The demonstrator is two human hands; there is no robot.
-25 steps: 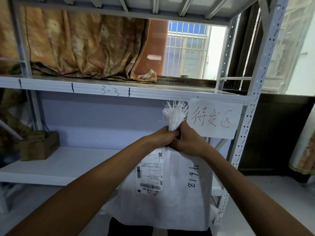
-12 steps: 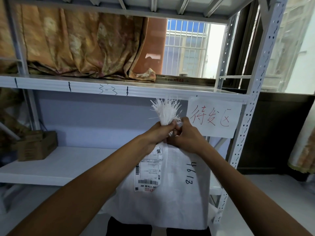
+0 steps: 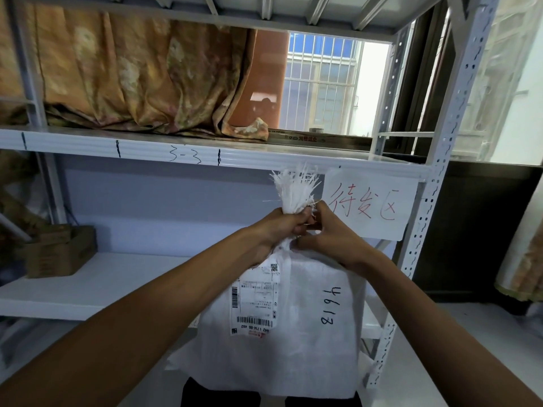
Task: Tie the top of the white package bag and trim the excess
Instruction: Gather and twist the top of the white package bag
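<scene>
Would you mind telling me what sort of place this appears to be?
Probably a parcel storeroom: metal shelving marked 3-3, a handwritten paper sign, and a white package bag bearing a barcoded shipping label.

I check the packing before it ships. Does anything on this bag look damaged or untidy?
Yes. The top of the bag ends in a frayed tuft of loose white strands above the left hand and right hand, which grip the neck. It is not trimmed yet. The label sits tilted. No tear shows.
</scene>
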